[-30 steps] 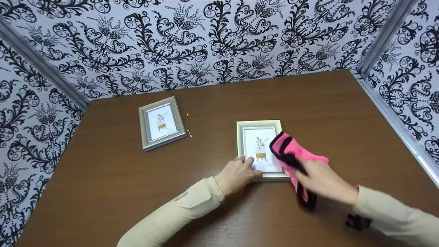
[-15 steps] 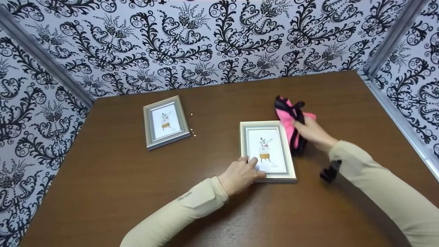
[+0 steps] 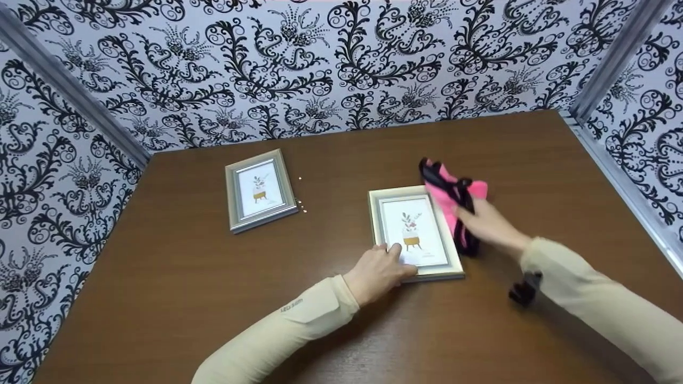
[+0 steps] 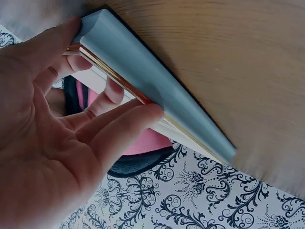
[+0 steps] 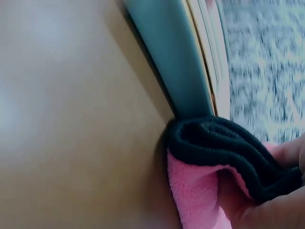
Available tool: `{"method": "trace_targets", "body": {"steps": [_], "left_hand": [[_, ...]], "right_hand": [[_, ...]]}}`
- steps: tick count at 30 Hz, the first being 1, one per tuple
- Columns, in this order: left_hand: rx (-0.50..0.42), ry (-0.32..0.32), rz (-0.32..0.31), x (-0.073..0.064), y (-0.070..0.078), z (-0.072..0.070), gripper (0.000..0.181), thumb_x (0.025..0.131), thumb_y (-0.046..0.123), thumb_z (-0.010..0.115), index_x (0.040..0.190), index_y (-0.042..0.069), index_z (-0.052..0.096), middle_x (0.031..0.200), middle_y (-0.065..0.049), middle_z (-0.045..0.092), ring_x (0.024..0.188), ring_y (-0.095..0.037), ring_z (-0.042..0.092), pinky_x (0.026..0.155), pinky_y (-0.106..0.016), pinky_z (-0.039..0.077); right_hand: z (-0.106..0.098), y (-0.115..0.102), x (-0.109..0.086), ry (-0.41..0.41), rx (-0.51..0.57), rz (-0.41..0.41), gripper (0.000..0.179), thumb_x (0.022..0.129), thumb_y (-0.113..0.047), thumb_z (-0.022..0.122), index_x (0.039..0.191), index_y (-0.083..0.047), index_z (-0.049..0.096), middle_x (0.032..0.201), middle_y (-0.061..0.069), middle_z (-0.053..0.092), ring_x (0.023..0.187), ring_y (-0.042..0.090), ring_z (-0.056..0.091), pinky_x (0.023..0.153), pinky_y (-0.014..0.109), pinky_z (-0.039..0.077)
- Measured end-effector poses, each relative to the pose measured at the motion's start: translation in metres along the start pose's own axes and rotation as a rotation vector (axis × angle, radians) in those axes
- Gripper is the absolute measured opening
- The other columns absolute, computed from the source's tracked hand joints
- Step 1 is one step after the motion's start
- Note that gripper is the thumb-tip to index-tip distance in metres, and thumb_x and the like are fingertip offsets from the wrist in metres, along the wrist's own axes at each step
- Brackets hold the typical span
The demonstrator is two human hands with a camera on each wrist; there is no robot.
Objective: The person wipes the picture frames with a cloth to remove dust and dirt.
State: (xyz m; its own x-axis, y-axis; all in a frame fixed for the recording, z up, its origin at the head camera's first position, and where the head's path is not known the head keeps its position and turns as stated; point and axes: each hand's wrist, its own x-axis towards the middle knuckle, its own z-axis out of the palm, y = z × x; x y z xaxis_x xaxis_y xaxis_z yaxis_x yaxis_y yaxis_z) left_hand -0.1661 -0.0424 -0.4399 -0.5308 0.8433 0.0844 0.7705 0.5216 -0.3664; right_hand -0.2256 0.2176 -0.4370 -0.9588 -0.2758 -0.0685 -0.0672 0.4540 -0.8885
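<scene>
A picture frame (image 3: 411,224) with a pale gold border and a plant print lies face up at the table's middle right. My left hand (image 3: 378,273) holds its near left corner. In the left wrist view, the thumb and bent fingers (image 4: 126,121) of that hand grip two sides of the frame's edge (image 4: 143,71). My right hand (image 3: 492,224) clutches a bunched pink cloth (image 3: 443,192) with black trim. The cloth lies against the frame's right side, near the far corner. In the right wrist view, the folded black trim (image 5: 205,152) touches the frame's outer edge.
A second, similar picture frame (image 3: 261,191) lies face up at the back left. Beside its right edge are several tiny white crumbs (image 3: 301,202). Patterned panels (image 3: 288,69) close in the brown table (image 3: 213,298) at the back and sides.
Over the last second my right hand has carried the cloth from the frame's near right part to its far right side, then slightly back toward me. The left hand keeps its hold; the frame turned slightly.
</scene>
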Motion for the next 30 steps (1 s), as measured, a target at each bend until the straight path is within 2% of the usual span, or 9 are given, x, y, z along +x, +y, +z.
{"method": "trace_targets", "body": {"steps": [2, 4, 10, 15, 18, 21, 23, 25, 30], "left_hand": [[0.006, 0.023, -0.005, 0.000, 0.000, 0.000, 0.022, 0.081, 0.036, 0.074, 0.100, 0.029, 0.065, 0.083, -0.005, 0.055, 0.068, -0.016, 0.056, 0.052, -0.024, 0.050], [0.009, 0.032, -0.010, -0.001, 0.000, 0.000, 0.022, 0.080, 0.035, 0.074, 0.099, 0.029, 0.064, 0.083, -0.005, 0.054, 0.068, -0.016, 0.055, 0.051, -0.024, 0.049], [0.029, 0.035, -0.020, -0.004, 0.000, 0.001, 0.018, 0.083, 0.033, 0.073, 0.099, 0.029, 0.065, 0.083, -0.004, 0.055, 0.068, -0.016, 0.055, 0.051, -0.024, 0.049], [-0.059, 0.013, -0.030, -0.009, -0.002, 0.001, 0.017, 0.084, 0.028, 0.073, 0.100, 0.027, 0.068, 0.092, -0.004, 0.058, 0.082, -0.020, 0.058, 0.059, -0.027, 0.053], [-0.107, 0.039, -0.046, -0.015, -0.004, 0.002, 0.016, 0.084, 0.023, 0.072, 0.100, 0.023, 0.070, 0.100, -0.006, 0.058, 0.099, -0.024, 0.060, 0.073, -0.030, 0.055], [-0.101, 0.091, -0.068, -0.019, -0.002, 0.003, 0.012, 0.086, 0.019, 0.070, 0.098, 0.022, 0.070, 0.100, -0.006, 0.057, 0.103, -0.024, 0.060, 0.079, -0.031, 0.054], [-0.102, 0.112, -0.081, -0.022, -0.002, 0.004, 0.011, 0.086, 0.018, 0.069, 0.097, 0.021, 0.071, 0.097, -0.006, 0.056, 0.099, -0.022, 0.059, 0.072, -0.030, 0.055], [-0.116, 0.118, -0.082, -0.023, 0.000, 0.005, 0.011, 0.086, 0.016, 0.070, 0.097, 0.021, 0.071, 0.096, -0.006, 0.055, 0.096, -0.022, 0.058, 0.062, -0.027, 0.055], [-0.122, 0.102, -0.053, -0.024, 0.002, 0.004, 0.016, 0.085, 0.009, 0.069, 0.098, 0.019, 0.069, 0.095, -0.008, 0.055, 0.096, -0.025, 0.057, 0.054, -0.021, 0.054]], "right_hand": [[0.004, -0.001, -0.017, -0.001, -0.043, -0.018, 0.052, 0.100, -0.016, 0.048, 0.144, 0.008, 0.033, 0.087, 0.027, 0.063, 0.062, 0.030, 0.064, 0.063, 0.039, 0.054], [0.008, -0.003, -0.035, 0.000, -0.074, -0.024, 0.050, 0.099, -0.017, 0.052, 0.139, 0.011, 0.038, 0.070, 0.016, 0.061, 0.052, 0.026, 0.061, 0.052, 0.035, 0.052], [0.019, -0.008, -0.074, 0.045, -0.207, -0.062, 0.035, 0.093, -0.016, 0.062, 0.116, 0.009, 0.056, 0.070, 0.003, 0.060, 0.052, 0.014, 0.059, 0.054, 0.030, 0.050], [0.023, -0.012, -0.080, 0.090, -0.332, -0.118, 0.014, 0.089, -0.011, 0.063, 0.096, -0.002, 0.056, 0.064, -0.002, 0.052, 0.047, 0.008, 0.052, 0.046, 0.027, 0.044], [0.022, -0.014, -0.073, 0.088, -0.363, -0.171, 0.016, 0.089, -0.006, 0.060, 0.104, -0.002, 0.057, 0.070, -0.001, 0.053, 0.044, 0.005, 0.051, 0.043, 0.026, 0.045], [0.020, -0.016, -0.055, 0.090, -0.395, -0.232, 0.024, 0.092, -0.004, 0.056, 0.116, -0.002, 0.057, 0.076, 0.001, 0.054, 0.042, 0.005, 0.050, 0.044, 0.026, 0.046], [0.020, -0.020, -0.036, 0.089, -0.429, -0.263, 0.026, 0.094, -0.005, 0.054, 0.120, -0.001, 0.056, 0.078, 0.004, 0.055, 0.045, 0.008, 0.052, 0.047, 0.029, 0.047], [0.022, -0.024, -0.015, 0.101, -0.494, -0.266, 0.021, 0.095, -0.007, 0.054, 0.114, 0.000, 0.058, 0.079, 0.007, 0.058, 0.054, 0.014, 0.055, 0.054, 0.034, 0.049], [0.038, -0.039, 0.026, 0.070, -0.675, -0.179, 0.011, 0.090, -0.006, 0.057, 0.099, 0.001, 0.061, 0.086, 0.013, 0.062, 0.072, 0.028, 0.059, 0.059, 0.044, 0.050]]}}
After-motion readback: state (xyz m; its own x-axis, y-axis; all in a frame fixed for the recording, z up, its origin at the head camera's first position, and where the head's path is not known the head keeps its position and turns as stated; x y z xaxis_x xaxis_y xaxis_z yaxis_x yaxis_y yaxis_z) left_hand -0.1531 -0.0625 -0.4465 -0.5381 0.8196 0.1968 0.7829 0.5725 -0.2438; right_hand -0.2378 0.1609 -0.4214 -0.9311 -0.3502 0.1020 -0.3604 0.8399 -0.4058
